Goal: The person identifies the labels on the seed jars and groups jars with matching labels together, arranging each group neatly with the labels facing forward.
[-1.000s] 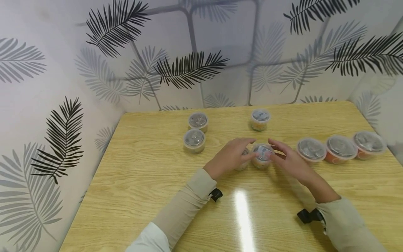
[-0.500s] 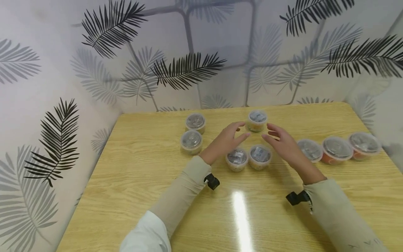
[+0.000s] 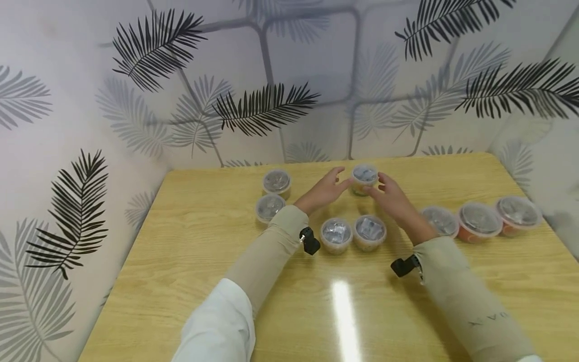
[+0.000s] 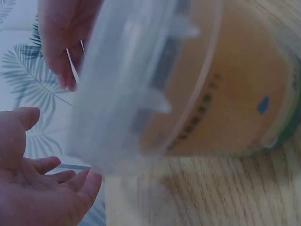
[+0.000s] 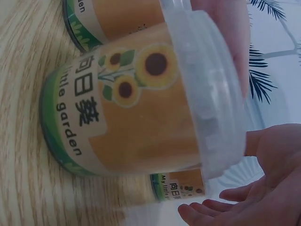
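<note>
A small lidded plastic tub [image 3: 364, 173] stands at the table's back, between my two hands. My left hand [image 3: 326, 193] reaches to its left side, and its thumb meets or nearly meets the tub. On the other side is my right hand [image 3: 394, 199], thumb close against the tub; whether it touches is unclear. Relaxed, spread fingers show on the left hand [image 4: 47, 188] and right hand [image 5: 273, 174] in their wrist views. Two similar tubs, a left one [image 3: 336, 234] and a right one [image 3: 370, 231], stand side by side below my hands. Sunflowers mark the right tub's label [image 5: 117, 99].
Two more small tubs, a rear one [image 3: 277, 182] and a front one [image 3: 270, 206], stand left of my left hand. Three wider tubs line the right: one partly behind my right forearm [image 3: 441, 220], a middle one [image 3: 480, 219] and an outer one [image 3: 518, 211]. A patterned wall [image 3: 312, 65] rises behind the table.
Both hands have moved away from the two front tubs, leaving them side by side, and reached toward the table's back. They now flank the rear tub. The head view has shifted slightly.
</note>
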### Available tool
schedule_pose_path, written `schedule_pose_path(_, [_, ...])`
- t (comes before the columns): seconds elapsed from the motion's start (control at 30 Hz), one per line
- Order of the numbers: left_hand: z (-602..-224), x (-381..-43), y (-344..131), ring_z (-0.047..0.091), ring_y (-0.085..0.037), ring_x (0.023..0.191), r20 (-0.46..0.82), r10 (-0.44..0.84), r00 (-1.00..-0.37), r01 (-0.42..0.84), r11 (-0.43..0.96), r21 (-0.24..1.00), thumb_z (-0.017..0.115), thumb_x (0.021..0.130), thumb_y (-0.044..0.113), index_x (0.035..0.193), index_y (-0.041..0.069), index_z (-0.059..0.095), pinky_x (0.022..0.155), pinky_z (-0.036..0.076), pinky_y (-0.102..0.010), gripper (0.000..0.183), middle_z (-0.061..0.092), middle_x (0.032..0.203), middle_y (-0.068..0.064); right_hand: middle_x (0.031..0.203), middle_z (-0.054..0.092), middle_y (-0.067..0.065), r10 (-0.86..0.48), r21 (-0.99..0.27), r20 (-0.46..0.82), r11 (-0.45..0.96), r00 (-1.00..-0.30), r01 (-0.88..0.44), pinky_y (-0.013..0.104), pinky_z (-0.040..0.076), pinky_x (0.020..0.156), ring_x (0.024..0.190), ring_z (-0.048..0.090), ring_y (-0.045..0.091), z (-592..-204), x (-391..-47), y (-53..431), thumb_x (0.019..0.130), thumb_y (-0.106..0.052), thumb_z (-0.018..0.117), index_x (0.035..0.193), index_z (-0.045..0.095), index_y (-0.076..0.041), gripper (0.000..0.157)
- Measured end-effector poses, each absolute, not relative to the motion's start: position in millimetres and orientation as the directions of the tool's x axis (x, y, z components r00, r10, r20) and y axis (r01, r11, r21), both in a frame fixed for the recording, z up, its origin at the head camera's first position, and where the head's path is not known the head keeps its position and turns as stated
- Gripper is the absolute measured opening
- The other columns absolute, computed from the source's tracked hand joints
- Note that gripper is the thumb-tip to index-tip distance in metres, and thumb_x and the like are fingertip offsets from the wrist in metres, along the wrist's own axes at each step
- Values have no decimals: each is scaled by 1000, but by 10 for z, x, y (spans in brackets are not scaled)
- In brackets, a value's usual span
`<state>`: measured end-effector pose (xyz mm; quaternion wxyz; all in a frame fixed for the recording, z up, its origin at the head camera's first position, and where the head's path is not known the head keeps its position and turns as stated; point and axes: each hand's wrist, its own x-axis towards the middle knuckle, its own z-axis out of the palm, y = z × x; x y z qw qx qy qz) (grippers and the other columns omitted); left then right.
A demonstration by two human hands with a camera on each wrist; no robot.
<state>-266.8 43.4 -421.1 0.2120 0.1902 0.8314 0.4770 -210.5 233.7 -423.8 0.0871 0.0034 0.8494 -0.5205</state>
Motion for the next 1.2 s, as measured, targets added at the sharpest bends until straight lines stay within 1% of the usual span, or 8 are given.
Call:
schedule_pose_path(0.23, [-4274,-2732,451,22,-19,137,-237,555,-797,23,420,907,44,94,51,150,18,9,105,32,-40,74,13,154,-1,150,5,28,-97,-910,-155,402,-983,104,57,23,105,135,11,43,-4296,-2152,2274,98,-31,47,147,-4,0,77])
schedule_pose_path(0.37, [-4292,-2751,473,23,-17,137,-219,593,-775,-1,346,938,46,95,46,150,14,11,104,34,-37,72,17,153,-1,149,9,29,-101,-921,-151,375,-983,103,55,24,105,135,14,43,-4309,-2168,2244,98,-28,47,147,-4,1,77])
schedule_pose_path(0.5, [-4289,-2739,483,30,-15,134,-179,577,-797,5,303,953,47,96,41,149,11,18,101,37,-33,67,25,151,-2,147,16,27,-74,-936,-107,343,-992,76,54,28,103,134,19,42,-4307,-2157,2226,97,-26,51,147,-1,1,77])
schedule_pose_path(0.67, [-4167,-2672,514,49,-12,119,-13,469,-883,100,216,971,49,97,35,140,7,41,92,45,-25,52,49,135,-3,141,29,27,26,-938,15,347,-1000,-5,50,34,101,129,31,38,-4262,-2149,2229,93,-38,55,147,4,3,85])
schedule_pose_path(0.77, [-4066,-2613,537,54,-8,111,109,404,-908,206,205,957,52,95,37,134,9,50,87,46,-21,48,58,125,0,136,34,23,86,-945,81,322,-993,-49,46,37,98,123,36,33,-4198,-2136,2217,90,-45,56,147,10,1,86])
schedule_pose_path(0.9, [-3964,-2527,533,53,-3,108,222,350,-910,302,194,933,54,92,43,131,15,55,87,45,-19,48,60,120,8,135,34,17,128,-969,104,235,-986,-72,37,41,95,115,39,23,-4084,-2094,2180,89,-48,53,148,14,-6,83])
schedule_pose_path(1.03, [-3894,-2471,516,54,0,104,291,272,-917,330,111,938,55,91,44,125,18,60,84,46,-19,43,61,116,12,133,34,12,161,-981,120,174,-980,-91,23,44,88,107,42,14,-3964,-2052,2116,90,-46,53,148,18,-9,77])
schedule_pose_path(1.2, [-3748,-2384,501,56,-3,96,344,193,-919,351,2,936,60,90,37,116,16,66,78,48,-19,34,64,108,8,128,37,6,212,-981,168,136,-963,-141,20,44,80,104,42,13,-3811,-1947,2024,91,-39,56,146,26,-11,69])
